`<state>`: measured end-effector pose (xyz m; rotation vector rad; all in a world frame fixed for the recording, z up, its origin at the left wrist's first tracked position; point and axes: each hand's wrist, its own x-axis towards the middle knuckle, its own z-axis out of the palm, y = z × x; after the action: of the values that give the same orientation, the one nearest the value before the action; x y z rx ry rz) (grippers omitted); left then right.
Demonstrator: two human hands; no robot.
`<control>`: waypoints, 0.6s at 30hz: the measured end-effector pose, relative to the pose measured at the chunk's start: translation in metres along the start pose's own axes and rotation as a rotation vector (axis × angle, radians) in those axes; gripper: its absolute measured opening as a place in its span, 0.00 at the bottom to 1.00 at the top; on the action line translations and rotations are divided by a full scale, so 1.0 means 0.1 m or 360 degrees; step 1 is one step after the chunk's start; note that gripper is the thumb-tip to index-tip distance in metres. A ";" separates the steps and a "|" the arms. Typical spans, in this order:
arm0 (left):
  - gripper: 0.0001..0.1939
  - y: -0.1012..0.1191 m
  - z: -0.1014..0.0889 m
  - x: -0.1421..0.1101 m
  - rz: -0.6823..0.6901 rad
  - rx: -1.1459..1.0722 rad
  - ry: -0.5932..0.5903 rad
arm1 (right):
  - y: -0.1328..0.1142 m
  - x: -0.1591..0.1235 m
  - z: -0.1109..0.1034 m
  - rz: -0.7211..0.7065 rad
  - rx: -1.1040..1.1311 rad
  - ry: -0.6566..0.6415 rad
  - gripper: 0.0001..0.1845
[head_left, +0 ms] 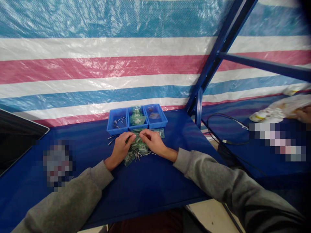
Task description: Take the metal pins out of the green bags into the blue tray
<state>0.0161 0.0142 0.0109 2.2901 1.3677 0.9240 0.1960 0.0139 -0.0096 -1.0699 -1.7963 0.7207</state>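
Over a pile of small green clear plastic bags [142, 147], my left hand [122, 145] and my right hand [154, 141] are close together with thumbs and forefingers pinched. Green film shows around the fingertips, but what each pinch holds is too small to make out. Thin metal pins [138, 154] lie loose on the near side of the pile. Just beyond my hands stand three joined blue bins: the left bin [110, 124] has several metal pins, the middle bin [138, 127] green bags, and the right bin [157, 124] small pieces I cannot identify.
The bins and pile rest on a blue table [150, 184]. A blue metal frame [216, 61] rises at the right, near a black cable [228, 116]. Another person's hand [305, 114] is at white items in clear plastic [274, 110]. A dark panel [19, 139] stands at left.
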 end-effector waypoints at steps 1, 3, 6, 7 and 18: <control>0.14 0.00 0.00 0.00 -0.0012 -0.0008 -0.0003 | 0.00 0.00 0.00 -0.0005 -0.0008 -0.0006 0.12; 0.14 0.00 -0.01 0.00 -0.0030 -0.0027 -0.0007 | 0.00 0.00 -0.01 -0.0011 -0.0020 -0.0020 0.13; 0.12 0.01 0.00 -0.01 -0.0036 -0.0043 0.0007 | -0.01 0.01 -0.01 -0.0028 -0.0036 -0.0023 0.14; 0.12 0.01 0.00 -0.01 -0.0033 -0.0047 0.0011 | -0.01 0.01 -0.02 -0.0033 -0.0040 -0.0024 0.15; 0.14 0.00 -0.01 -0.02 0.0030 0.0014 0.0076 | -0.03 -0.02 0.00 0.0013 0.0019 -0.0019 0.13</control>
<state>0.0147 0.0123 0.0114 2.3051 1.3746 0.9863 0.1954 0.0111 -0.0078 -1.0677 -1.7964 0.7429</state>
